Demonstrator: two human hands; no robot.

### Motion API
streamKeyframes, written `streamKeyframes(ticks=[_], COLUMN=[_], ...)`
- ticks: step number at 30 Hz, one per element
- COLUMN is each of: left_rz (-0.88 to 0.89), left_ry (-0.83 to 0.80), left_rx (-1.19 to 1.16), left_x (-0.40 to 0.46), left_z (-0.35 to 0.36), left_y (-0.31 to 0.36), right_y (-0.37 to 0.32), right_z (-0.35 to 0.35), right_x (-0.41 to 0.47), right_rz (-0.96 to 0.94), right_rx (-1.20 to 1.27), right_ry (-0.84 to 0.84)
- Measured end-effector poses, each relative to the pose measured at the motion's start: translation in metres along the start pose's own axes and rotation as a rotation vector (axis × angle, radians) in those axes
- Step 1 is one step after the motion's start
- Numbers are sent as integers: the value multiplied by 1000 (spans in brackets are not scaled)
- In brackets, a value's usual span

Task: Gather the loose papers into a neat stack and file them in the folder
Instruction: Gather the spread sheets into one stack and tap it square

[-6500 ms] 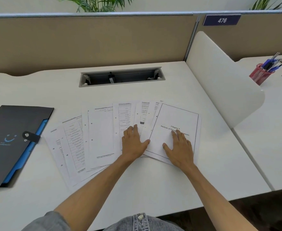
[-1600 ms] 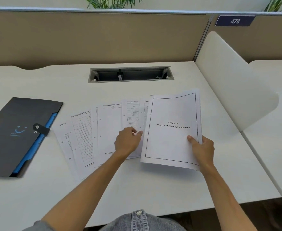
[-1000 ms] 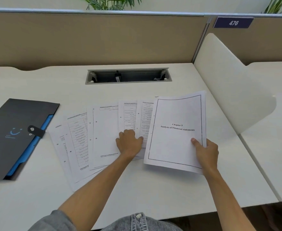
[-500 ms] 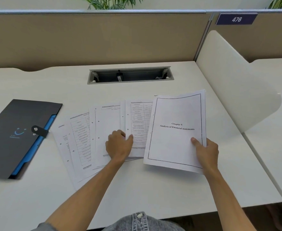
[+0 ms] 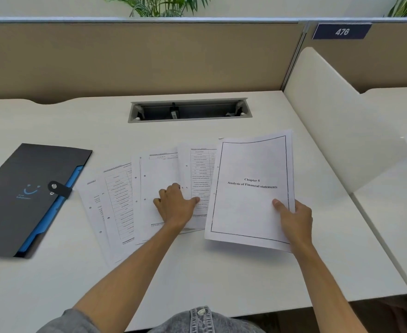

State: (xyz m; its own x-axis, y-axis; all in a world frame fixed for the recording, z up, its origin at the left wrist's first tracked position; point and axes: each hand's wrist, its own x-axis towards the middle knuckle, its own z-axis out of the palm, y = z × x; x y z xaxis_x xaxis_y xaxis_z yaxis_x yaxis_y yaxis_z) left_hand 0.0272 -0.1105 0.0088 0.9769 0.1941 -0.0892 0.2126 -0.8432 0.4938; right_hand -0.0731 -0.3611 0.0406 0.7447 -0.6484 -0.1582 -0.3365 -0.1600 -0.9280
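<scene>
Right hand: the right hand [image 5: 293, 219] holds the gathered sheets [image 5: 251, 191] at their near right edge, thumb on top. The title page reading "Chapter 5, Analysis of Financial statements" faces up. The bundle is raised off the bench [image 5: 197, 272], judging by the shadow under its near edge.

Left hand: the left hand [image 5: 176, 205] rests on the loose papers [image 5: 130, 200] with fingers curled, knuckles up. Whether it pinches a sheet or only presses down cannot be told.

Loose papers: several sheets lie fanned and overlapping on the bench, left of the held bundle. Their right edge tucks under the bundle's left edge.

Folder: the dark folder [image 5: 24, 198] lies at the left of the bench, well apart from both hands. It is shut, its strap [image 5: 59, 188] snapped over the flap, with a blue inner pocket showing along its right edge.

Progress: judged early to middle. Part of the papers is collected in the right hand; the rest are spread out.

Remaining: take up the fanned sheets, square the edges into one stack, unfasten the folder and slide the stack in.

Risk: sheets drawn across singly may skew the bundle; squaring will likely be needed before filing.
</scene>
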Motion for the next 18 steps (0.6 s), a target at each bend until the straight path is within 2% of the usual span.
streamKeyframes(ticks=[5, 9, 14, 18], left_rz=[50, 82, 138, 168], left_ry=[-116, -259, -327, -385], left_rx=[-368, -506, -819, -968], left_x=[-5, -6, -13, -21], left_z=[-2, -5, -22, -40], left_y=[2, 1, 4, 6], right_y=[1, 0, -10, -23], right_z=[3, 10, 17, 22], right_x=[1, 3, 4, 6], right_rz=[-3, 32, 83, 88], right_rx=[16, 59, 175, 213], right_ry=[-33, -88, -134, -144])
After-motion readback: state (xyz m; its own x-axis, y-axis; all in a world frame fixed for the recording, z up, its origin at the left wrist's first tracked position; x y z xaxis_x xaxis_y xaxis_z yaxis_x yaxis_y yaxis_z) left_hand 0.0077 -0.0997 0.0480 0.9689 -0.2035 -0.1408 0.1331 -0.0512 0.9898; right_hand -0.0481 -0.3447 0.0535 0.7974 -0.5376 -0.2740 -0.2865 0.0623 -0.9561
